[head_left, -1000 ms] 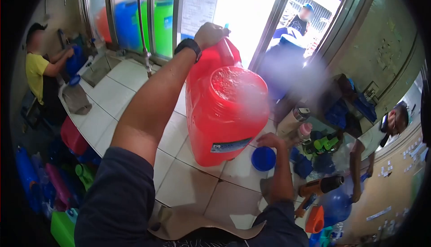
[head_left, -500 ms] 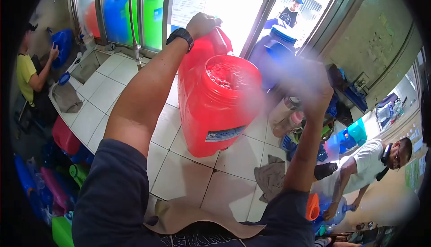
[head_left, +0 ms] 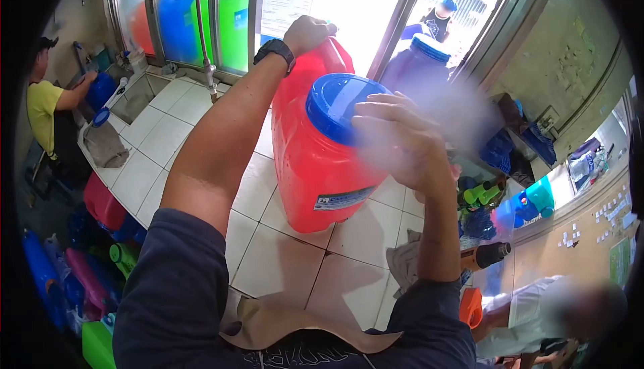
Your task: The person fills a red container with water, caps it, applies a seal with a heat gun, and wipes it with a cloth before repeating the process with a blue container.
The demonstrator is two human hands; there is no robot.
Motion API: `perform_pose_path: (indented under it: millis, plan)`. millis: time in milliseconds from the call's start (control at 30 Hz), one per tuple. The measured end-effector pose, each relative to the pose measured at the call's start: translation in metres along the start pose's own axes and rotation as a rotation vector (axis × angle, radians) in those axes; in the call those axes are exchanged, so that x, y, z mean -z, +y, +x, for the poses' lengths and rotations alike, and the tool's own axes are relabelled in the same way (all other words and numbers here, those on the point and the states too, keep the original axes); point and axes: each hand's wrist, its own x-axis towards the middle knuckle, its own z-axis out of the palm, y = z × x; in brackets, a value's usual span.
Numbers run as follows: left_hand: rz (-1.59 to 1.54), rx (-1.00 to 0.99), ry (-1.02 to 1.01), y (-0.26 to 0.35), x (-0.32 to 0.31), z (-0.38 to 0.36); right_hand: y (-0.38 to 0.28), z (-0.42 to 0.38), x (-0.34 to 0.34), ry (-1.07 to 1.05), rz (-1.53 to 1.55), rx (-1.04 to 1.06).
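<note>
A red plastic water container (head_left: 302, 174) with a label stands upright on the white tiled counter. My left hand (head_left: 307, 33), wearing a black watch, is closed on the handle at its top far side. A blue screw lid (head_left: 335, 97) now covers the wide mouth. My right hand (head_left: 406, 137) grips the lid's right side with curled fingers; a blur in the picture partly veils this hand. Whether the lid's threads are engaged cannot be seen.
A grey cloth (head_left: 404, 261) and a heat gun (head_left: 486, 256) lie to the right. At the left are a small sink (head_left: 137, 97) and a person in yellow (head_left: 43, 104). A blue container (head_left: 416, 64) stands behind, right. Another person bends at lower right.
The blue lid came down and left with my right hand from beside the container onto its open mouth. My left hand kept its hold. The person at right bent lower.
</note>
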Motion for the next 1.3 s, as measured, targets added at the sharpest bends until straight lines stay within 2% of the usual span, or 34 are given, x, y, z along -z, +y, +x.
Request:
perform_pose_path:
  millis: [67,167,233,367,400,433,467,500,533,567,600,633,667,733,800,900,967,1033,1133,1300]
  plan:
    - [0.023,-0.037,-0.001,-0.002,-0.002,-0.001,-0.001,0.0,0.001,-0.014,0.002,0.005]
    - [-0.076,0.1,-0.015,-0.001,-0.005,-0.001,-0.001,0.005,0.007,-0.075,0.027,0.061]
    - [-0.055,0.08,-0.033,0.0,-0.006,-0.002,-0.001,0.006,0.012,-0.101,-0.002,0.077]
    - [0.04,-0.027,-0.029,-0.009,-0.002,0.001,-0.012,0.036,0.031,-0.446,0.015,-0.192]
    - [0.088,-0.081,-0.018,-0.013,-0.002,0.002,-0.009,0.037,0.026,-0.433,0.013,-0.195]
    - [0.131,-0.141,-0.015,-0.015,-0.002,0.006,-0.004,0.035,0.019,-0.164,0.022,-0.131]
    - [0.49,-0.369,-0.101,-0.017,0.002,0.012,0.001,0.031,0.023,0.106,0.005,-0.072]
    - [0.377,-0.336,-0.071,-0.031,0.003,0.017,0.005,0.027,0.038,0.185,-0.167,-0.086]
    - [0.258,-0.298,-0.051,-0.042,-0.005,0.02,0.015,0.022,0.06,0.126,-0.256,-0.226]
    - [-0.044,-0.025,-0.024,-0.016,-0.005,0.005,0.03,0.013,0.088,0.071,-0.337,-0.377]
    - [-0.083,-0.08,-0.049,-0.025,-0.004,0.011,0.045,-0.002,0.117,0.077,-0.388,-0.46]
    - [-0.05,-0.046,-0.033,-0.016,-0.002,0.006,0.06,-0.017,0.146,0.078,-0.437,-0.544]
    - [0.037,-0.17,-0.028,-0.016,-0.001,0.006,0.068,-0.029,0.174,0.094,-0.388,-0.61]
    - [-0.187,0.054,-0.035,0.0,-0.001,0.0,0.107,-0.072,0.232,0.047,-0.841,-0.693]
    - [-0.187,0.023,-0.032,0.004,0.0,-0.003,0.138,-0.117,0.286,-0.116,-1.143,-0.881]
    - [-0.244,0.089,-0.036,0.006,-0.001,-0.005,0.168,-0.183,0.322,-0.012,-1.181,-0.819]
    - [-0.277,0.11,-0.035,0.005,-0.001,-0.006,0.173,-0.202,0.33,-0.146,-1.245,-0.819]
    - [-0.291,0.118,-0.033,0.006,0.0,-0.006,0.179,-0.215,0.328,-0.208,-1.276,-0.816]
    - [-0.315,0.142,-0.025,0.01,0.001,-0.009,0.181,-0.224,0.325,-0.097,-1.197,-0.775]
    - [-0.261,0.128,-0.04,0.0,0.003,-0.009,0.183,-0.22,0.329,-0.049,-1.184,-0.76]
